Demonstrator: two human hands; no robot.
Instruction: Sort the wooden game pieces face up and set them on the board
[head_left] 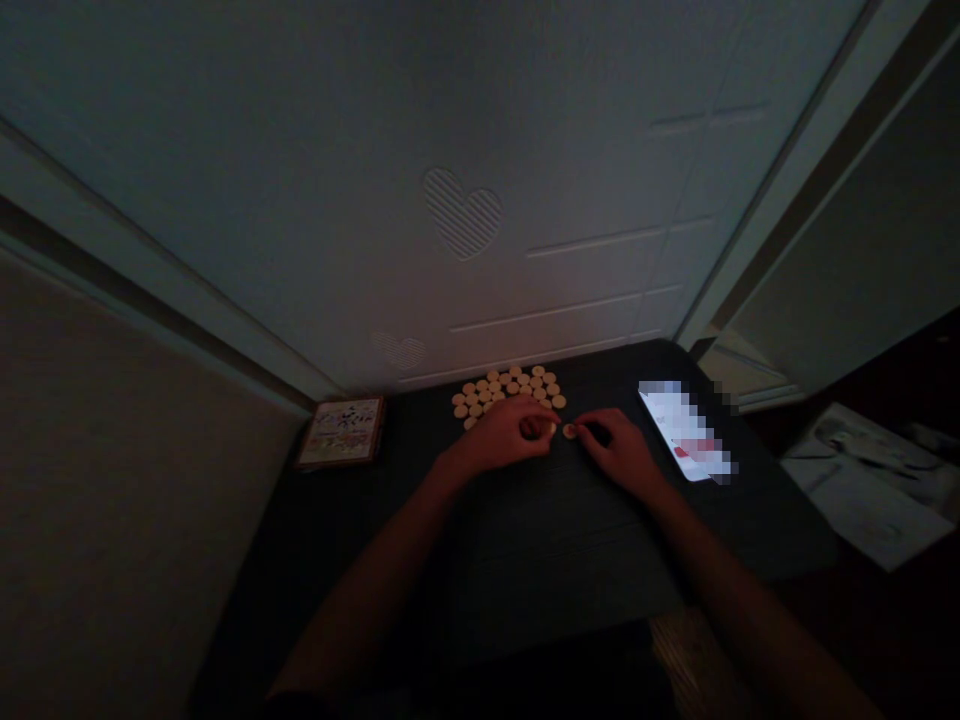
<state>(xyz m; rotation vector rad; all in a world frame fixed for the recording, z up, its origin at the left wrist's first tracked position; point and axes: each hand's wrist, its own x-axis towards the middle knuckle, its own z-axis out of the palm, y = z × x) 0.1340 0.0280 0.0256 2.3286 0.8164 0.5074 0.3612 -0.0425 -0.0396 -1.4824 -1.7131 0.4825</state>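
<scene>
Several round pale wooden discs (pixel 510 387) lie packed together on a dark table (pixel 525 550) against a white door. My left hand (pixel 506 436) rests just in front of them with its fingers curled; it seems to pinch a disc at its fingertips. My right hand (pixel 619 450) sits beside it, thumb and forefinger pinched on a single disc (pixel 569 431) lying between the two hands.
A small square box (pixel 343 432) with a printed lid sits at the table's left back corner. A lit phone (pixel 686 430) lies at the right. The white door (pixel 465 210) with a heart stands right behind. Papers (pixel 870 480) lie on the floor at right.
</scene>
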